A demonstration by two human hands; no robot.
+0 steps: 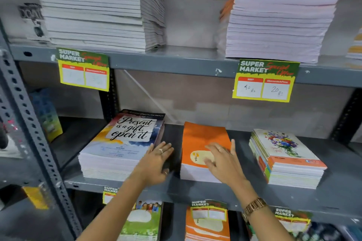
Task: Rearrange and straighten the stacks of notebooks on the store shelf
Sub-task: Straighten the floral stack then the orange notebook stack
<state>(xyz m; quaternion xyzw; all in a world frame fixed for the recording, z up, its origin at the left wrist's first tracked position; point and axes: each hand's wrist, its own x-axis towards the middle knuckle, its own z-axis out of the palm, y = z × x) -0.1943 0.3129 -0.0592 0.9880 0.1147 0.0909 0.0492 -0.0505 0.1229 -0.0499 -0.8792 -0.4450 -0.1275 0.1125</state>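
Nearest me, my right hand lies flat, fingers spread, on the orange-covered notebook stack, grasping nothing. At nine o'clock my left hand rests open against the "Present is a gift" notebook stack. Three stacks sit on this grey metal shelf, the floral-covered one at three o'clock.

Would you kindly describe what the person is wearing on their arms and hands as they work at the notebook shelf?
Both forearms are bare, with no sleeves in view. The left hand has a ring with a pale stone on one finger, and a second thin band shows on the thumb. The right hand has a slim ring too, and a gold-toned metal link wristwatch sits on the right wrist.
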